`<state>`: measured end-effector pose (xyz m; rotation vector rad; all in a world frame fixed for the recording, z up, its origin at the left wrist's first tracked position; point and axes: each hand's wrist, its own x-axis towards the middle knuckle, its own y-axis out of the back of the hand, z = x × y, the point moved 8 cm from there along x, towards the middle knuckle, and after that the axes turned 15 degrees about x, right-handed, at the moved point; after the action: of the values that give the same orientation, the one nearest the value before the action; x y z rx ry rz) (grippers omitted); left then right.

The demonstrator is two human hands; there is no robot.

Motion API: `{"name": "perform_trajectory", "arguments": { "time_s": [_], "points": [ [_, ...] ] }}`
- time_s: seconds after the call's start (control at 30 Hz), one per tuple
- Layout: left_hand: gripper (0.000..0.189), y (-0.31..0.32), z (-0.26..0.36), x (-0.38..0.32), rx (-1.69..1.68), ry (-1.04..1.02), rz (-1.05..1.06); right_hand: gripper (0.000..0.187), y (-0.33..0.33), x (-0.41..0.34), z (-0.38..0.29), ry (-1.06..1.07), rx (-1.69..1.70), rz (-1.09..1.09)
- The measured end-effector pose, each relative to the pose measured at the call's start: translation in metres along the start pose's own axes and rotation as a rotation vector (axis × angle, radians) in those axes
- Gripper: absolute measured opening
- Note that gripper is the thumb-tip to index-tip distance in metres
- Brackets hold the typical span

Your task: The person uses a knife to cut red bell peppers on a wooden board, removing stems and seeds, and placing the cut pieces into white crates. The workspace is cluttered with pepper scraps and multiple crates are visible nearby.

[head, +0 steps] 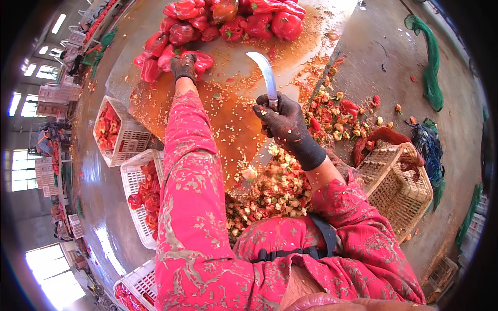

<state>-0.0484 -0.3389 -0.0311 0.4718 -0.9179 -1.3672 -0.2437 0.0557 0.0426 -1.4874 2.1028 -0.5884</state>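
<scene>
My left hand (183, 67), in a dark, soiled glove, reaches to the near left edge of a heap of red bell peppers (183, 34). It touches a red bell pepper (201, 62) at its right; its fingertips are partly hidden, so I cannot tell whether it grips one. My right hand (286, 120), gloved too, is closed around the handle of a knife with a curved blade (266, 72), held above the wet metal tabletop (237, 116) with the tip pointing up and left. Pepper cores and seeds (272, 186) lie piled between my body and the table.
White plastic crates with red pepper pieces stand at the left (132, 140), (130, 190) and lower left (136, 283). A tilted, dirty crate (397, 186) is at the right, near green netting (432, 66). Core scraps (342, 120) litter the floor beside the table's right edge.
</scene>
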Motion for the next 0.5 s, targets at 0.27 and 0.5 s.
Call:
{"name": "perform_trajectory", "arguments": {
  "time_s": [0.27,0.5],
  "points": [
    [0.051,0.098,0.116,-0.196,-0.224,-0.269,0.078,0.02,-0.001,0.011,0.007,0.352,-0.539,-0.079],
    [0.057,0.121,0.112,-0.311,-0.211,-0.219,0.045,0.023,-0.035,-0.009,0.051,0.314,-1.077,-0.22]
  ]
}}
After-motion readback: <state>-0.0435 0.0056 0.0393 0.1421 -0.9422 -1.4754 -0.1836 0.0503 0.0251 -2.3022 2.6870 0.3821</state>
